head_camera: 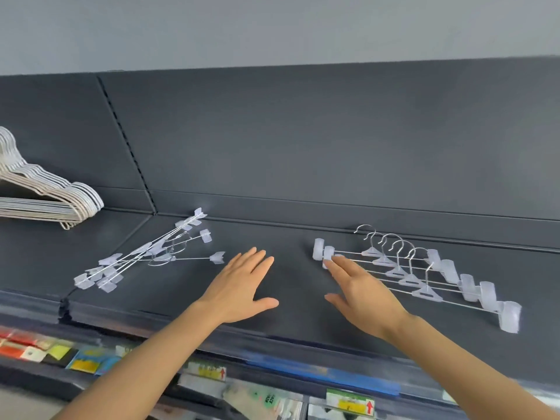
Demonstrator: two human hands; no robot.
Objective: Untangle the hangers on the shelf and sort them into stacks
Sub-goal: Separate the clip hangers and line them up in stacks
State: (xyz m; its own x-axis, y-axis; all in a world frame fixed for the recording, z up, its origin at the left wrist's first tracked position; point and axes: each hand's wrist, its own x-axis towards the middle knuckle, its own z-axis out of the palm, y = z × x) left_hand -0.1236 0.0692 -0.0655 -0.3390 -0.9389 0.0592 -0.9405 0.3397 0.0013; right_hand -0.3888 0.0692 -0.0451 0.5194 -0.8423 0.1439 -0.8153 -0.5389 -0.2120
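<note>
At the far left of the dark shelf (291, 301), a stack of white coat hangers (48, 192), nested close one on another, hooks to the left and partly cut by the edge of the view. Behind, a dark back panel (303, 140) with a slotted upright strip near its left part.

Further right, before the middle, a tangled pile of clip hangers (145, 256): thin metal bars crossed over each other at many angles, clear plastic clips at the ends, wire hooks caught in the middle. Lying flat on the shelf, far end close to the back panel.

Just right of the pile and apart from it, the left hand (239, 286), palm down above bare shelf. Grip spread: fingers straight and side by side, thumb stretched out to the right, holding nothing. Resting on the shelf or just over it: cannot tell.

Next, the right hand (363, 295), also palm down, grip likewise spread, thumb out to the left. Fingertips at the left-end clips of a row of clip hangers (421, 280); touching or only very near, cannot tell.

The row itself on the right side of the shelf: several hangers laid parallel, stepped one after another toward the front, hooks all pointing to the back panel, clips lined up at both ends.

Below the front edge of the shelf, price labels (351, 403) with red arrows and colourful packets (81, 362), blurred.
</note>
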